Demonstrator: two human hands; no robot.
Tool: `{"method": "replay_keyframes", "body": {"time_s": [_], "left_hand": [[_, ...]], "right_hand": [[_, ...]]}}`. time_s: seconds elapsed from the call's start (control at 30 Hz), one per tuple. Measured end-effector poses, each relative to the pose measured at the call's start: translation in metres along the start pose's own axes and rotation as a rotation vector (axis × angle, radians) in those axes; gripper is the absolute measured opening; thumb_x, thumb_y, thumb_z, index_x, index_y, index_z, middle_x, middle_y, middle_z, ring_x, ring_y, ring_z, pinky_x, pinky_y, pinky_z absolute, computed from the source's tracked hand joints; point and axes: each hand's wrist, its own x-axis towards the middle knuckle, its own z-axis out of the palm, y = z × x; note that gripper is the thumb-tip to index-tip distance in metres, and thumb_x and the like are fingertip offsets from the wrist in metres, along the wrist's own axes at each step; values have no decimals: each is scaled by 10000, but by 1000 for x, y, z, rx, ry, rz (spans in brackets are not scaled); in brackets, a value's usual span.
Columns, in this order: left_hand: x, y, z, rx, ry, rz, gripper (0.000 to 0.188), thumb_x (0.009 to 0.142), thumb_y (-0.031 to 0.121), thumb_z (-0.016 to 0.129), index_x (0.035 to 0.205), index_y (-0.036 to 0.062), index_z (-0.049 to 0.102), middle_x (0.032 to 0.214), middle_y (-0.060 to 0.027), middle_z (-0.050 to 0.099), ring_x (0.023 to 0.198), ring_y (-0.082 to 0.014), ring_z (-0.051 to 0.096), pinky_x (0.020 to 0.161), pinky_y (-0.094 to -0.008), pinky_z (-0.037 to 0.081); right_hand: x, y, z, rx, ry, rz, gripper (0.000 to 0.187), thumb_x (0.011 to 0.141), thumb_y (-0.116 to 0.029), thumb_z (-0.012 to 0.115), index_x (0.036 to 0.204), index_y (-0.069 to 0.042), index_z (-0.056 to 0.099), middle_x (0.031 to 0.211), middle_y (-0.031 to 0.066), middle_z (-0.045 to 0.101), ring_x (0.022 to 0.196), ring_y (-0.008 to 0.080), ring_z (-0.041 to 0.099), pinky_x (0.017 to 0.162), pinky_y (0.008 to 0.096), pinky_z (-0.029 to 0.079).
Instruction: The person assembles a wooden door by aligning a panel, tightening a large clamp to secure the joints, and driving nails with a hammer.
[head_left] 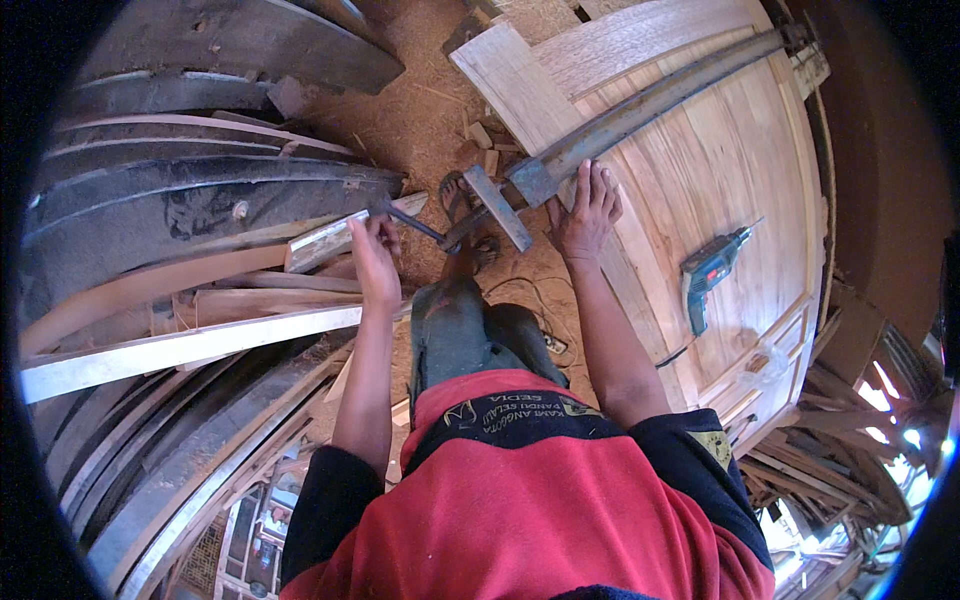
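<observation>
A long metal bar clamp [660, 105] stretches across a pale wooden door panel [745, 180] on the right. Its screw end, with a flat metal crosspiece [500, 208], sticks out past the panel's near-left edge toward me. From the screw a dark crank handle [415, 222] runs off to the left. My left hand [375, 262] has its fingers curled at the outer end of that handle. My right hand [585, 225] rests at the panel's edge, right beside the clamp's jaw block [532, 182], fingers stretched out and holding nothing.
A green cordless-looking drill [710, 275] lies on the panel. Long curved boards [200, 200] are stacked at left, with a pale straight plank [190, 345] reaching toward my left forearm. Loose boards [510, 85] lie by the panel's far end. Sawdust and offcuts [480, 135] cover the floor.
</observation>
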Motion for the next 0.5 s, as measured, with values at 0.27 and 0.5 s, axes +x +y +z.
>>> {"method": "replay_keyframes", "body": {"time_s": [0.27,0.5], "left_hand": [[-67,36,3,379,-509,-86,343,958,308,628,1032,-20,694,954,-75,706,748,-121,619,721,-271,501],[-92,15,38,696,-742,-205,321,860,312,743,990,19,713,885,-93,720,815,-150,672,740,-304,520]], "right_hand": [[0,4,2,-45,19,-38,889,722,-314,793,1478,-112,371,1453,110,449,1366,313,382,1123,486,246],[-1,6,3,-41,7,-19,865,729,-343,787,1469,-146,385,1466,100,438,1373,293,379,1141,478,237]]}}
